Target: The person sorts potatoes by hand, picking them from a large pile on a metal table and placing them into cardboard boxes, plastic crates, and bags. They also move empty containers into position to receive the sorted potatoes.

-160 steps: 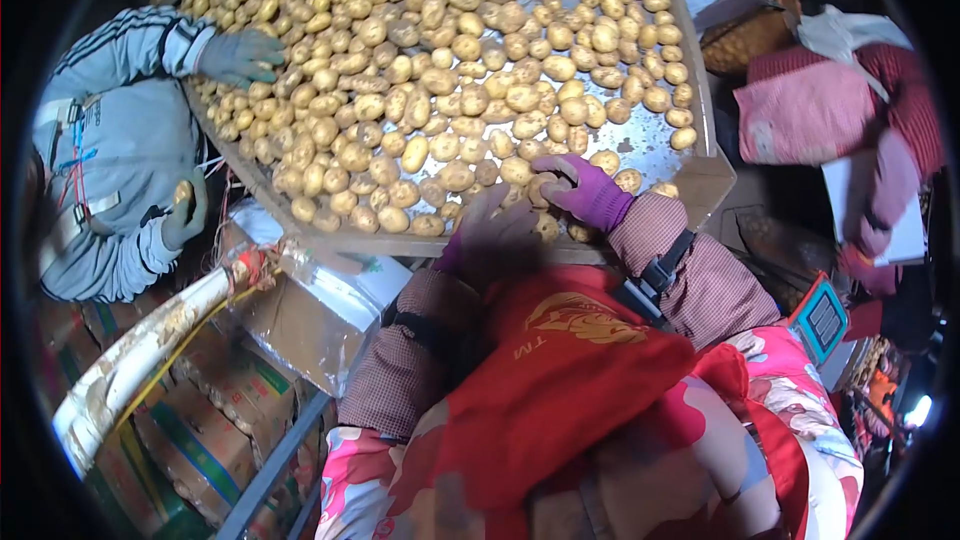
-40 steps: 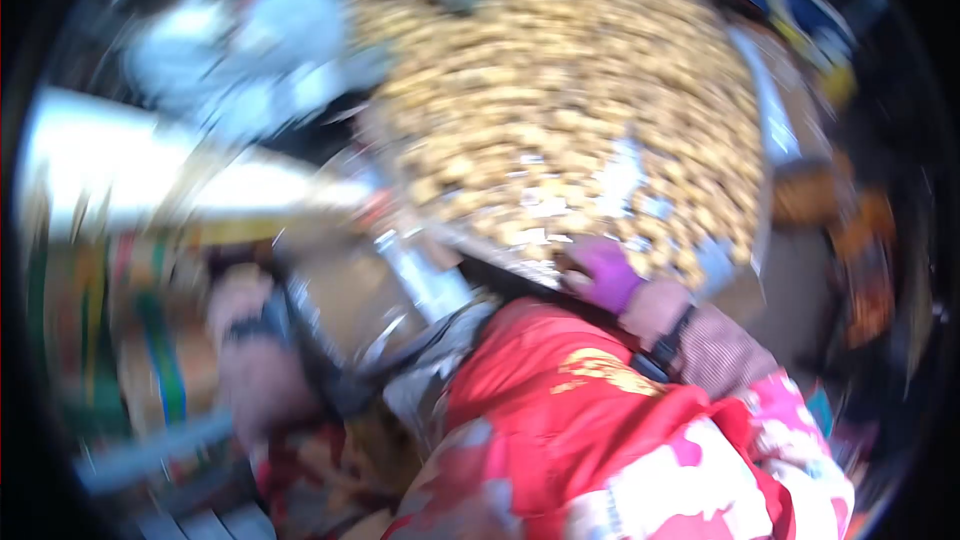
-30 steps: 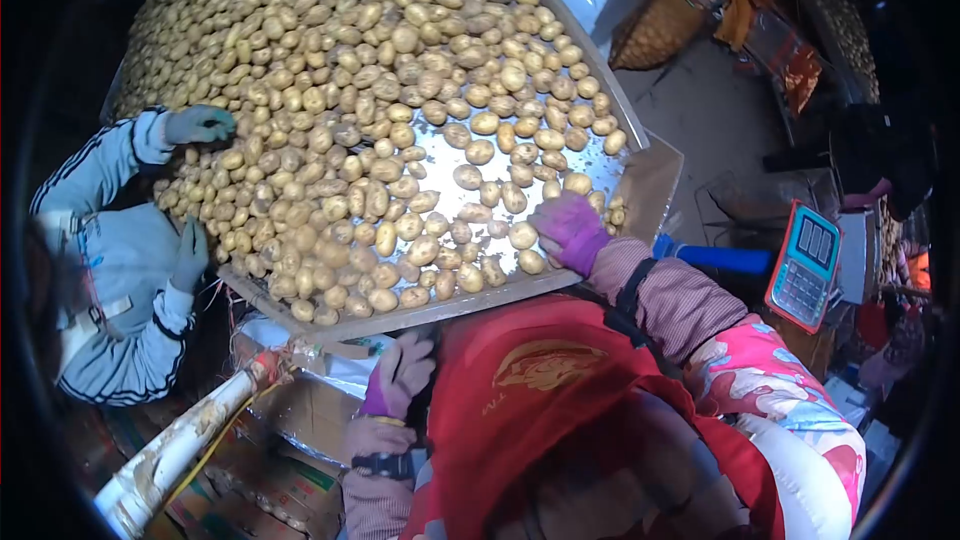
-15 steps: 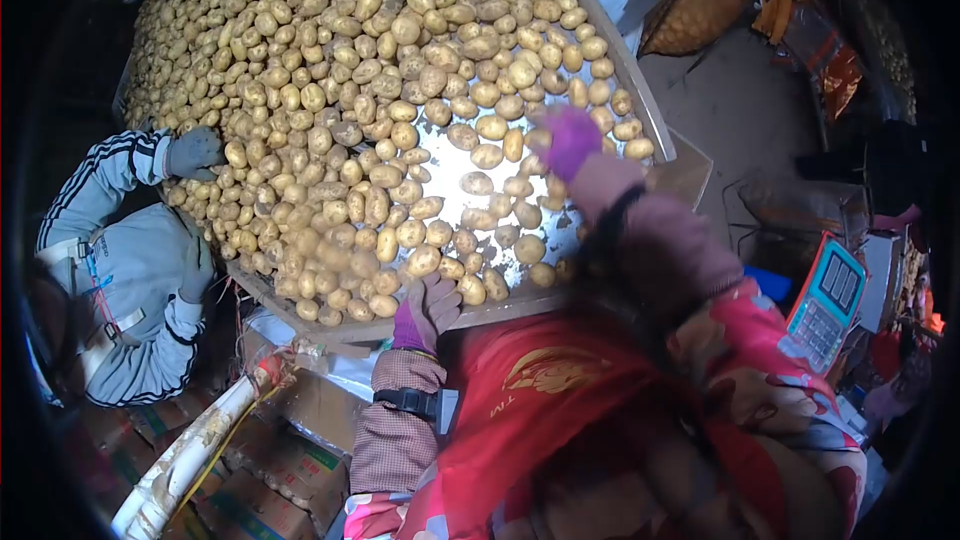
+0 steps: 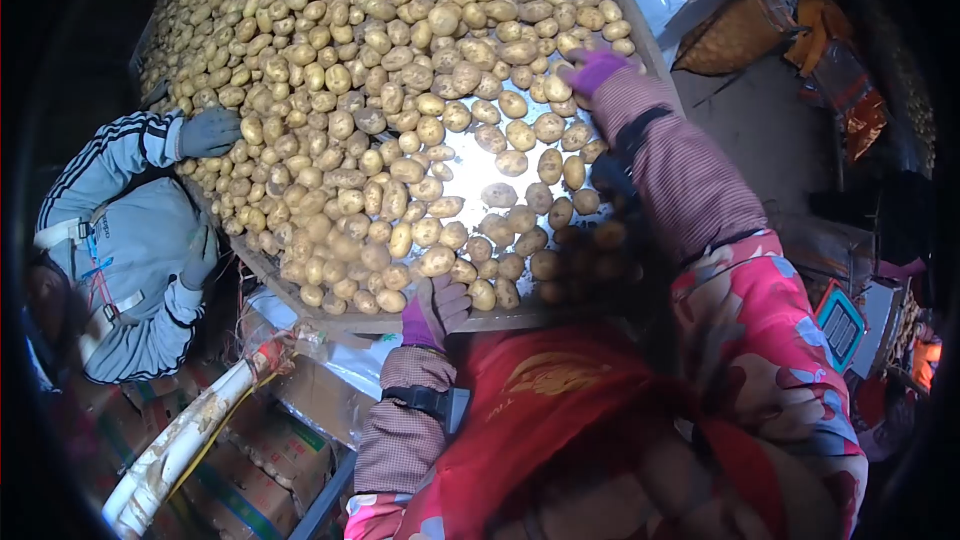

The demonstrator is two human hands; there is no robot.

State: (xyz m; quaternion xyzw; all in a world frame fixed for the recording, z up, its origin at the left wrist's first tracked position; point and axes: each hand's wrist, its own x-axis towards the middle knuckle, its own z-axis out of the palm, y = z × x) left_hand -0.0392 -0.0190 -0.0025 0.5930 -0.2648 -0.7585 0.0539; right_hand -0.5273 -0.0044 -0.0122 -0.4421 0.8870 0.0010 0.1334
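Many potatoes (image 5: 330, 80) cover a shiny metal-topped table (image 5: 468, 172), thickest at the left and far side. My left hand (image 5: 437, 311), in a purple and grey glove, rests on the near rim with fingers apart, beside several potatoes. Reaching out over the right side of the table is my right hand (image 5: 594, 71), gloved in purple. Its fingers are spread over potatoes near the right rim, and no potato shows gripped in it. Dark shadow covers the potatoes below my right forearm.
A co-worker's gloved hand (image 5: 210, 132) touches potatoes at the left edge. A wrapped white pole (image 5: 190, 430) slants up at lower left, above cardboard boxes (image 5: 245, 480). At right are a filled sack (image 5: 728, 37) and a teal-framed device (image 5: 840, 325).
My right hand has moved farther out and slightly right, toward the right rim. My left hand stays by the near rim. The whole view has shifted slightly.
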